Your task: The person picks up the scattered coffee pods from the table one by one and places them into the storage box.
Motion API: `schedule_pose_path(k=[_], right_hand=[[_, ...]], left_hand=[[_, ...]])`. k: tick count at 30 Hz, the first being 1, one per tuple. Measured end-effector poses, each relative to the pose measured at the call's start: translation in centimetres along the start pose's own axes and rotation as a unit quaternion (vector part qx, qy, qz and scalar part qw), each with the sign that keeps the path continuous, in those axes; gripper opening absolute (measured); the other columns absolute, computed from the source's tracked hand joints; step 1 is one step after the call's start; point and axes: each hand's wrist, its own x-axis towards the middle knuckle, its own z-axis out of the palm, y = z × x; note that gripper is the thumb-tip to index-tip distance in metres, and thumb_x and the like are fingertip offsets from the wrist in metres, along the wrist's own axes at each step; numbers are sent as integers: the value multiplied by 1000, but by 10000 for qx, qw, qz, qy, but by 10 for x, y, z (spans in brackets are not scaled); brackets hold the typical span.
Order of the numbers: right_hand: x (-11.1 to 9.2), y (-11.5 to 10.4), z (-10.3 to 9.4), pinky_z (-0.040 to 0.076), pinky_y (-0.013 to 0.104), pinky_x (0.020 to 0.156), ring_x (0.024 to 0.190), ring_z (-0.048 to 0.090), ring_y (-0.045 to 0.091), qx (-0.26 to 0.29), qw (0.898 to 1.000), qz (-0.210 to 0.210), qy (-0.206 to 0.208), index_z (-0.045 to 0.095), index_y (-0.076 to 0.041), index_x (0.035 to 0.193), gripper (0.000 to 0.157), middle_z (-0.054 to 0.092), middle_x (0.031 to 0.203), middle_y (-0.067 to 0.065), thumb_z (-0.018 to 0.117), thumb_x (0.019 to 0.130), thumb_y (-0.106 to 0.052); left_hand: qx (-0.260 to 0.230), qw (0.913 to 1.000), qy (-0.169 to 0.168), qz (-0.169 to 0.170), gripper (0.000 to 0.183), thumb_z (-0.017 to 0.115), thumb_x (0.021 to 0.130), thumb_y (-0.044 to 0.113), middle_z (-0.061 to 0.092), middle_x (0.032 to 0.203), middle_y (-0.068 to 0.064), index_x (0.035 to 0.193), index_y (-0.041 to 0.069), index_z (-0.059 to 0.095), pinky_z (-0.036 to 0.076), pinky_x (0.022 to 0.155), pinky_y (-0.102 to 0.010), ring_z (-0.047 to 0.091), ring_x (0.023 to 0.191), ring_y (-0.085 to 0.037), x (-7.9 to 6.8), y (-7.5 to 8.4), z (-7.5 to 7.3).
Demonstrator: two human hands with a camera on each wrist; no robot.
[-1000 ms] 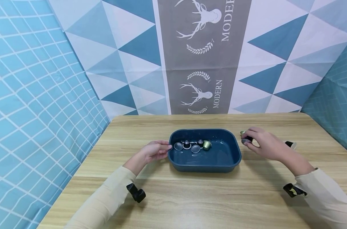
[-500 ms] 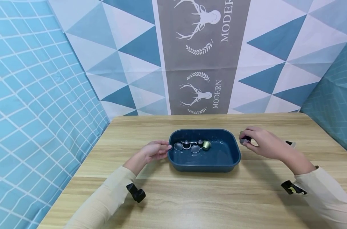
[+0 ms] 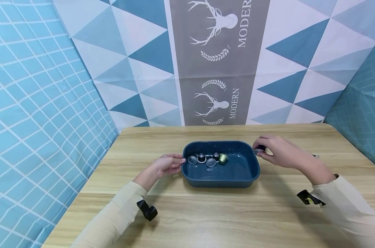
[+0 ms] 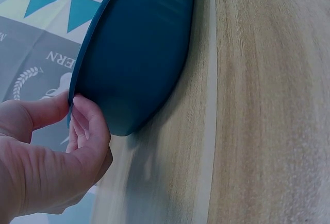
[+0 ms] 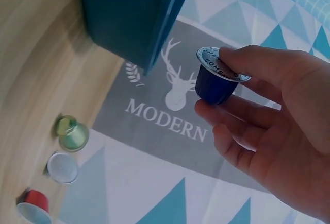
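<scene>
My left hand (image 3: 169,164) pinches the left end of a dark blue plastic bin (image 3: 218,183), thumb on one side of the rim and fingers on the other. In the left wrist view the bin's outer wall (image 4: 134,54) rises from the tabletop. Just past the bin's right end, my right hand (image 3: 278,151) holds a dark blue coffee capsule (image 5: 215,86) by its silver lid and base, thumb across the printed lid. Inside the bin, towards the left and middle, lie several other capsules, among them a gold one (image 3: 223,158) and a dark one (image 3: 201,157).
In the right wrist view a green capsule (image 5: 73,135), a capsule with its pale lid (image 5: 63,168) showing, and a red capsule (image 5: 36,202) lie on the wooden table (image 3: 218,213). A patterned cloth backdrop (image 3: 153,69) stands behind the table.
My right hand has moved left with the capsule, up to the bin's right rim. The left hand keeps its grip on the bin, which stays in place.
</scene>
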Motion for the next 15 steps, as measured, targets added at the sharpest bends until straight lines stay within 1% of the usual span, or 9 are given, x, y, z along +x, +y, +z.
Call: schedule_pose_path(k=[7, 9, 11, 15], right_hand=[[11, -5, -7, 51, 28, 66, 76, 56, 7, 54, 9997, -166, -144, 68, -10, 96, 15, 63, 90, -2, 72, 83, -5], [14, -7, -8, 52, 28, 67, 77, 57, 7, 51, 9996, -134, -234, 68, -11, 97, 15, 64, 91, -2, 72, 83, -6], [17, -10, -7, 52, 28, 67, 78, 57, 7, 26, 9994, -127, -327, 68, -11, 97, 15, 64, 91, -2, 72, 83, -6], [22, -13, -3, 53, 28, 69, 81, 60, 9, -27, 9987, -255, -440, 68, -12, 96, 15, 64, 93, -1, 73, 82, -8]], left_hand=[[-45, 10000, -20, 63, 42, 56, 95, 5, 57, 66, 7, 133, -6, 42, 50, 64, -17, 52, 57, 0, 2, -2, 0], [-50, 10000, -26, 68, 42, 56, 95, 5, 57, 66, 7, 133, -6, 42, 50, 63, -17, 52, 57, 0, 2, -2, 0], [-46, 10000, -26, 62, 43, 56, 95, 5, 57, 66, 7, 134, -6, 41, 50, 63, -17, 52, 56, 0, 2, -3, 0], [-30, 10000, -16, 36, 45, 56, 95, 5, 56, 67, 7, 136, -6, 40, 50, 64, -17, 51, 57, 0, 1, -3, 0]])
